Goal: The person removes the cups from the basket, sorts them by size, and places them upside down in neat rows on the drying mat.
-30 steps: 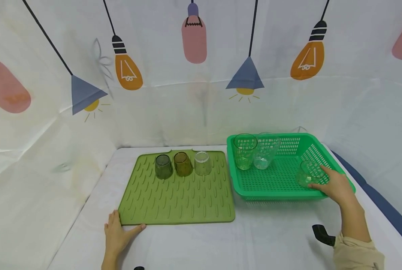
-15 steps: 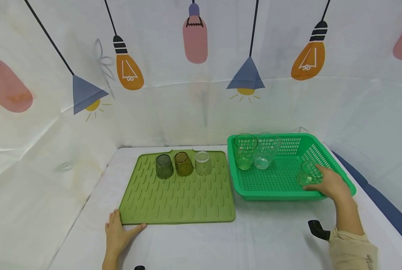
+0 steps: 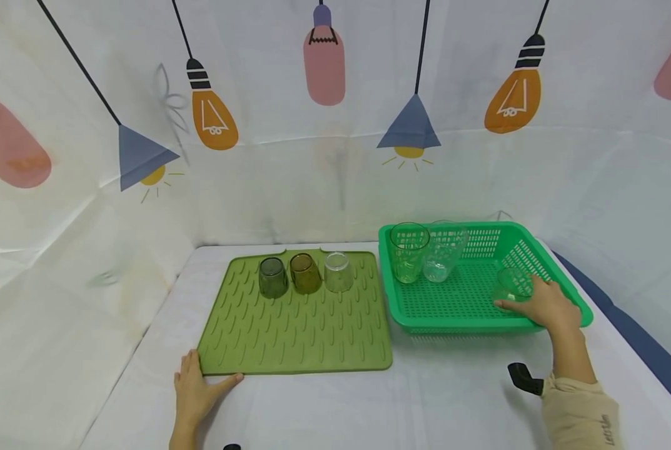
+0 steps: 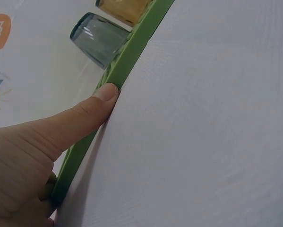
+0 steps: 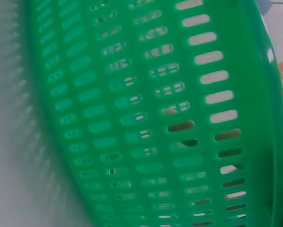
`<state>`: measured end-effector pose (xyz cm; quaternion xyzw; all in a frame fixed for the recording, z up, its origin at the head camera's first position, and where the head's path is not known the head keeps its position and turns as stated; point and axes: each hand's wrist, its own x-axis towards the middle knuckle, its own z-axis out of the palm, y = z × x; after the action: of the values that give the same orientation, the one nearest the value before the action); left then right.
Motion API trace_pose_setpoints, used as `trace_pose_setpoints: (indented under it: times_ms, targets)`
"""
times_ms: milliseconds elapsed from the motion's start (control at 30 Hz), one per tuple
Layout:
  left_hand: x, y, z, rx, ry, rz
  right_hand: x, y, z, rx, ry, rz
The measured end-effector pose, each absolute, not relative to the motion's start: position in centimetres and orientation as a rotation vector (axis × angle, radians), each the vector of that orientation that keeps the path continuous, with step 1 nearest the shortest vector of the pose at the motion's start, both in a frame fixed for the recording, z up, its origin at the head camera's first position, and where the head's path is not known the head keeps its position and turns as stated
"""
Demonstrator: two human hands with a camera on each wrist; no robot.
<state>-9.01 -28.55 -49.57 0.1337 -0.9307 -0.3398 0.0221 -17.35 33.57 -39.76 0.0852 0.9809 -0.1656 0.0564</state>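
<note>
My right hand [image 3: 551, 306] reaches over the near right rim of the green basket [image 3: 442, 326], thumb and fingers around a clear short drinking glass [image 3: 511, 284] inside it. The hand covers part of that glass. In the right wrist view the slotted basket wall [image 5: 179, 156] hides most of the hand. At the near left corner of the green drying mat [image 3: 296, 340], my left hand [image 3: 194, 390] rests with fingers along the left edge. Its thumb [image 4: 91, 111] lies straight against the front edge in the left wrist view.
On the mat's far part stand a grey glass [image 3: 273, 279], an amber glass [image 3: 305, 275] and a clear glass [image 3: 338, 275], all upside down. Two taller clear glasses, one upright [image 3: 408, 256] and one leaning [image 3: 442, 256], stand at the basket's left. A patterned cloth [image 3: 335, 181] hangs behind.
My right hand has shifted left and come further around the glass, which has moved slightly left in the basket. My left hand stays at the mat's corner.
</note>
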Motion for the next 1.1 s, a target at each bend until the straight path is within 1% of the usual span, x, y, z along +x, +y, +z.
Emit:
trace_pose_setpoints:
  times_ms: [167, 733, 1100]
  targets:
    - [-9.0, -28.6, -49.6, 0.419, -2.887, -1.058, -17.6, 33.5, -39.6, 0.293, 2.928, -0.481]
    - [-9.1, -28.7, -49.8, 0.408, -2.888, -1.064, -18.9, 34.1, -40.0, 0.123, 2.947, -0.637]
    - [-9.1, -28.7, -49.8, 0.414, -2.893, -1.068, -19.0, 34.1, -40.6, 0.036, 2.968, -0.629]
